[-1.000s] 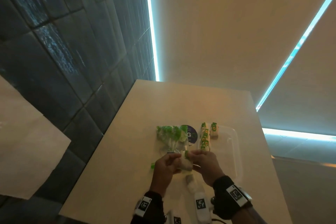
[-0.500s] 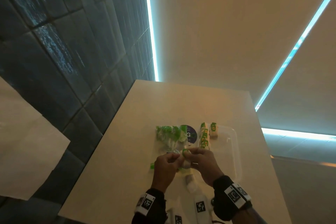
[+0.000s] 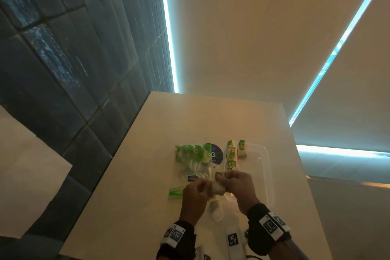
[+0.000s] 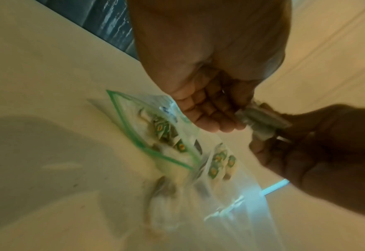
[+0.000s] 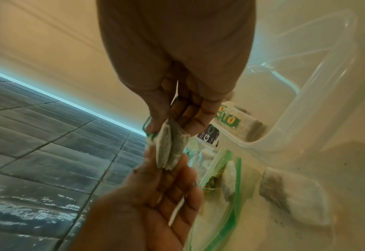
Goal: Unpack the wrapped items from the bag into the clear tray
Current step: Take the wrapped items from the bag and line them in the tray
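— Where are your hands?
— My left hand (image 3: 195, 194) sits at seven o'clock, my right hand (image 3: 236, 186) at five, meeting.
— Fingers?
— Both sets curled, pinching one small pale wrapped packet (image 5: 169, 147).

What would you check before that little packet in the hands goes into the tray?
1. Packet held: ok, right hand pinches it, left hand touches its lower end.
2. Packet out of bag: ok.
3. Space in tray: ok, packets only along its left side.
4. Left hand's grip: cannot tell.
5. More in bag: ok, some visible.
6. Loose packet on table outside tray: not ok.
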Demonstrator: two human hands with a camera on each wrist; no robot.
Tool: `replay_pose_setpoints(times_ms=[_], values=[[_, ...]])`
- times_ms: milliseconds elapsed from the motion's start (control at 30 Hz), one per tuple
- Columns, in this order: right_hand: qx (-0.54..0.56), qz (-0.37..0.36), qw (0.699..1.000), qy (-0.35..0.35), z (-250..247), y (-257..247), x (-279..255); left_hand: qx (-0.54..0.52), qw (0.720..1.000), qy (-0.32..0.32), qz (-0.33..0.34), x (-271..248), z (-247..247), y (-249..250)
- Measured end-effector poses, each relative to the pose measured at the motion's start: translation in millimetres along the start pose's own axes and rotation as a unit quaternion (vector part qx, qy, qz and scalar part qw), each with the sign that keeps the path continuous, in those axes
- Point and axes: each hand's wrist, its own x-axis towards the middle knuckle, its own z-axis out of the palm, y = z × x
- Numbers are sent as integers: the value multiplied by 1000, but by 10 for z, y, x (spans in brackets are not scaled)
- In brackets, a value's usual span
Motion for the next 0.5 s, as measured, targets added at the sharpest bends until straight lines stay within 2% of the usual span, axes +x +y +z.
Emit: replay_pose_setpoints(times_ms=[67, 100, 167, 200, 300, 400, 500], values=[[4, 5, 1000, 8, -63, -13, 6, 88, 996, -32, 10, -26, 63, -171], [9, 8, 1000, 8, -97, -18, 4, 160, 984, -75, 22, -50, 87, -266], [21, 15, 1000, 2, -163, -38, -20, 314, 935, -156, 54, -121, 118, -421], [27, 18, 999, -1, -191, -46, -35, 359, 914, -173, 68, -144, 128, -488], [38, 20, 999, -6, -242, -62, -61, 417, 888, -165, 105, -180, 143, -552], [42, 22, 999, -6, -266, -62, -59, 457, 872, -148, 98, -195, 143, -497], [41, 23, 999, -7, -288, -54, -57, 474, 867, -127, 83, -209, 113, -494]])
